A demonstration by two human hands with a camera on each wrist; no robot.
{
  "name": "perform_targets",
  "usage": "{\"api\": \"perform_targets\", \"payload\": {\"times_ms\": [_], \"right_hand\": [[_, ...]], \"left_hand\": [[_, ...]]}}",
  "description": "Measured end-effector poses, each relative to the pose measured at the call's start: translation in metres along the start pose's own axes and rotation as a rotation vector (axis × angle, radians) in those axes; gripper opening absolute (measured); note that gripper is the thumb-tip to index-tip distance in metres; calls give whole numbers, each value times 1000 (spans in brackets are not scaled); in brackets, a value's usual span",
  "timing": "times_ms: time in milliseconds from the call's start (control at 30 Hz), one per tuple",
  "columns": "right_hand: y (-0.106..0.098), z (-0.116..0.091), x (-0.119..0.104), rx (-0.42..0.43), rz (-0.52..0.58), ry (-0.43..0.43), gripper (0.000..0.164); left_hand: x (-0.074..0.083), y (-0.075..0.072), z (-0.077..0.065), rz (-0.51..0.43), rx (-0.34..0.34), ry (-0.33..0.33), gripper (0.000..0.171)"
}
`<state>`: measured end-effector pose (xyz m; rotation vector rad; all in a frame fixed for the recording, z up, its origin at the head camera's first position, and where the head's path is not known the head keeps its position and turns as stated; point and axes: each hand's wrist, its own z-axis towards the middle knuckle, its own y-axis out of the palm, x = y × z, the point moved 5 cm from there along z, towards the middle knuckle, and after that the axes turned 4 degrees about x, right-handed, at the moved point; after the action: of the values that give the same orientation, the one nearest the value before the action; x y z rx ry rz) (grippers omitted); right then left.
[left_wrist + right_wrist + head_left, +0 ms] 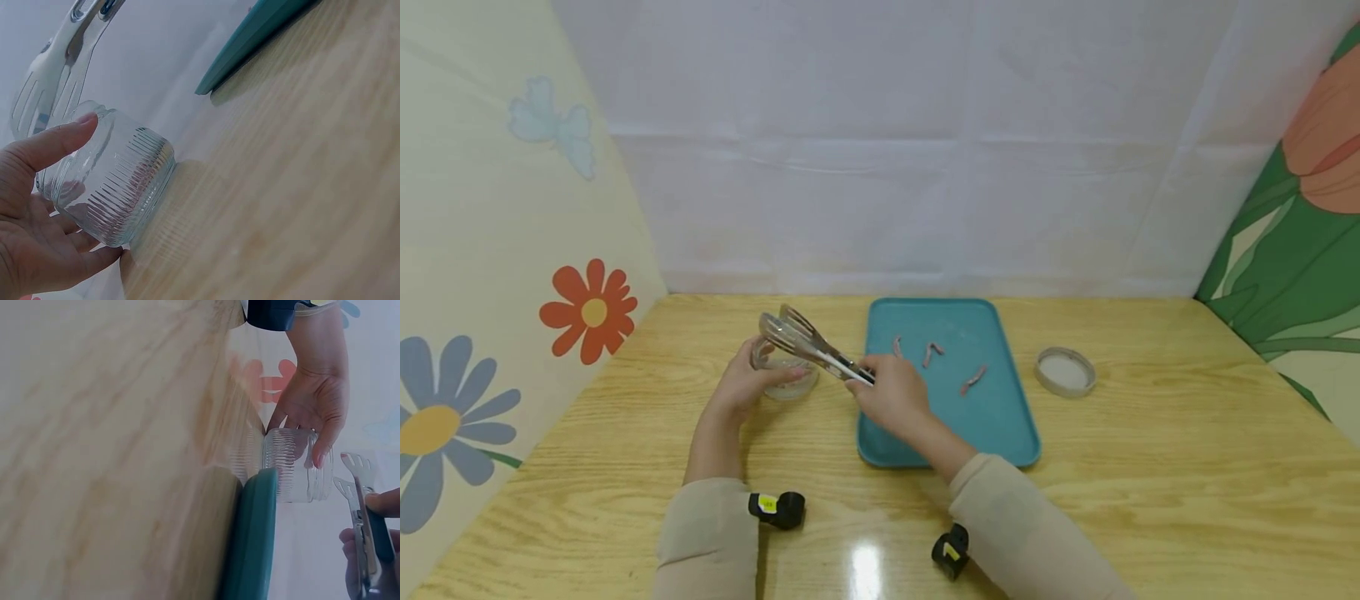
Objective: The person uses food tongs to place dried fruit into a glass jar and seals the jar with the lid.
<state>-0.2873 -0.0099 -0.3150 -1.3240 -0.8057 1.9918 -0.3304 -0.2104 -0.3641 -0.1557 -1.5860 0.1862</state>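
My left hand (741,387) holds a ribbed clear glass jar (119,181) round its side, thumb near the rim. The jar stands upright on the wooden table, left of a blue tray (940,442). Metal tongs (808,343) with slotted heads are gripped in my right hand (895,392). Their heads are over the jar's mouth, a little apart from each other, and nothing shows between them. Something pinkish shows through the jar's lower wall; its kind is unclear. Thin pinkish strips (973,380) lie on the tray, one partly hidden by my right hand.
A round shallow lid (1065,372) lies right of the tray. Black wrist cameras (778,510) sit by both sleeves. A white cloth (880,167) hangs behind the table (1150,467), with flower-printed panels at both sides.
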Motion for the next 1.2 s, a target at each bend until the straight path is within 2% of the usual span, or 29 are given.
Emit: {"api": "perform_targets", "payload": {"times_ms": [267,633,767,967,1100,1200], "right_hand": [[-8,0,4,-48,43,47,19],[-35,4,18,26,103,14,20],[-41,6,25,22,121,28,20],[-51,9,35,36,93,72,21],[-57,10,41,64,64,66,24],[-62,11,46,79,81,39,22]], "left_hand": [[2,0,-2,-4,-7,-18,94],[3,-2,-2,42,0,-39,99],[2,-1,-2,44,-1,-44,100],[3,-1,-3,32,-8,-44,100],[3,-2,-3,36,-6,-44,100],[3,-2,-3,42,-7,-45,101]]}}
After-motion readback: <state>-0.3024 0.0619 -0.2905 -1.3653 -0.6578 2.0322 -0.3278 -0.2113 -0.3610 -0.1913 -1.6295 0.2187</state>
